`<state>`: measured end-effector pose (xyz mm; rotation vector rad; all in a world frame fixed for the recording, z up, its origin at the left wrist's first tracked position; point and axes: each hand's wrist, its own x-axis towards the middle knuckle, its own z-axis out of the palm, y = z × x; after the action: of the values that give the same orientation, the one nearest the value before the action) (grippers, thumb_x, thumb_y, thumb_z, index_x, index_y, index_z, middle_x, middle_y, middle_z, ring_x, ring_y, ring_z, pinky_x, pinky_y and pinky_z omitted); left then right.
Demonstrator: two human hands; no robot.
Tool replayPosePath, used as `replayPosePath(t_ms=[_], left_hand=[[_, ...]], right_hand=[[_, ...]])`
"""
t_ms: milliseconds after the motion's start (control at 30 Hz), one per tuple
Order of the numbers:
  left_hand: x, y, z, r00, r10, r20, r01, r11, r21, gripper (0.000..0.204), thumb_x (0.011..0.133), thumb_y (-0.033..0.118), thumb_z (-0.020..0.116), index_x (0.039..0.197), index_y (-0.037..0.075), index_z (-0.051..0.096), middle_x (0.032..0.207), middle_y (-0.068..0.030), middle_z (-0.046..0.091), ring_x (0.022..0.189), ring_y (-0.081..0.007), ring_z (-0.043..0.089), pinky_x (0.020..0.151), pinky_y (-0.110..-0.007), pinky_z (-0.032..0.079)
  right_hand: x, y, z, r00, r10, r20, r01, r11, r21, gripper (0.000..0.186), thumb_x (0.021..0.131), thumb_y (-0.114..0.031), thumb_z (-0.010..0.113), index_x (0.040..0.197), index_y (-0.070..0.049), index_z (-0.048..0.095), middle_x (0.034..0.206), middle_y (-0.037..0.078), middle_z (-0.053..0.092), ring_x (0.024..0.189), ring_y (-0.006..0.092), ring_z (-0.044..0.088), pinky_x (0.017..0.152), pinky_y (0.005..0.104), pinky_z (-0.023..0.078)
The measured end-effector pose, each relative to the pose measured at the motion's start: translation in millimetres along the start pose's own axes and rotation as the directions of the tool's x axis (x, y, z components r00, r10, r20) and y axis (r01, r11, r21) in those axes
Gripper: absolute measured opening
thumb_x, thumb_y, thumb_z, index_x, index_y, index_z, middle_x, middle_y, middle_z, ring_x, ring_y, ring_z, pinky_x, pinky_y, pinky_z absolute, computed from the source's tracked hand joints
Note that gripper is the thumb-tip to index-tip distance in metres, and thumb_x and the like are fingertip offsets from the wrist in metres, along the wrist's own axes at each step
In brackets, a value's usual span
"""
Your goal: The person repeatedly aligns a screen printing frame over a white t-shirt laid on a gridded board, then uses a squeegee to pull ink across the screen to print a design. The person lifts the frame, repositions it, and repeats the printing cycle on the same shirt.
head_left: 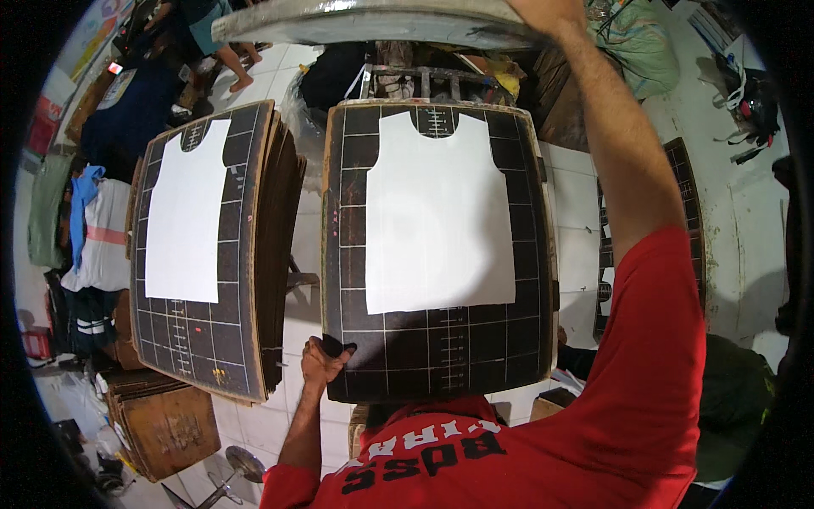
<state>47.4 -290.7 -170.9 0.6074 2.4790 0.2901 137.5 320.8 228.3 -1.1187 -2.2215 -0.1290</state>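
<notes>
My left hand grips the lower left edge of a black gridded board, its thumb on top. A white, sleeveless shirt-shaped cut piece lies flat on that board. My right arm reaches up on the right, and my right hand, partly cut off by the frame's upper edge, holds a long, raised, pale grey slab-like frame over the board's far side. To the left, a similar white piece lies on another gridded board, which tops a thick stack of brown boards.
More brown boards stand at lower left near a metal stand. Bagged fabric lines the left side. Another person's bare leg shows at upper left. Further gridded boards stand at right. A green sack sits at upper right.
</notes>
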Motion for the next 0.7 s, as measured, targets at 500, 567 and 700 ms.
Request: replayPosePath(t_ms=[500, 567, 700], left_hand=[[257.1, 178.3, -141.5, 0.921, -0.313, 0.231, 0.163, -0.229, -0.96, 0.042, 0.101, 0.046, 0.066, 0.123, 0.01, 0.068, 0.122, -0.0108, 0.07, 0.103, -0.0326, 0.07, 0.085, -0.046, 0.06], [276.0, 151.8, -106.3, 0.883, -0.397, 0.253, 0.274, -0.003, -0.962, 0.043, 0.097, 0.046, 0.071, 0.121, 0.011, 0.069, 0.121, -0.0101, 0.068, 0.102, -0.0283, 0.066, 0.087, -0.047, 0.053], [285.2, 129.0, -71.2, 0.88, -0.441, 0.18, 0.316, 0.259, -0.913, 0.05, 0.086, 0.048, 0.084, 0.115, 0.009, 0.072, 0.109, -0.0054, 0.065, 0.092, -0.0184, 0.052, 0.077, -0.041, 0.036]], right_hand=[[-304.3, 33.3, 139.6, 0.965, -0.249, 0.077, 0.241, 0.966, 0.097, 0.044, 0.082, -0.047, 0.082, 0.091, -0.008, 0.064, 0.092, 0.007, 0.06, 0.093, 0.0265, 0.058, 0.083, 0.0442, 0.044], [-316.9, 42.3, 163.7, 0.947, -0.275, 0.167, 0.259, 0.96, 0.111, 0.037, 0.085, -0.04, 0.08, 0.095, -0.008, 0.064, 0.093, 0.008, 0.06, 0.095, 0.0275, 0.058, 0.087, 0.0439, 0.042], [-303.6, 58.6, 198.3, 0.909, -0.269, 0.317, 0.224, 0.959, 0.173, 0.022, 0.084, -0.016, 0.079, 0.096, -0.008, 0.062, 0.094, 0.009, 0.063, 0.097, 0.0321, 0.06, 0.087, 0.0449, 0.042]])
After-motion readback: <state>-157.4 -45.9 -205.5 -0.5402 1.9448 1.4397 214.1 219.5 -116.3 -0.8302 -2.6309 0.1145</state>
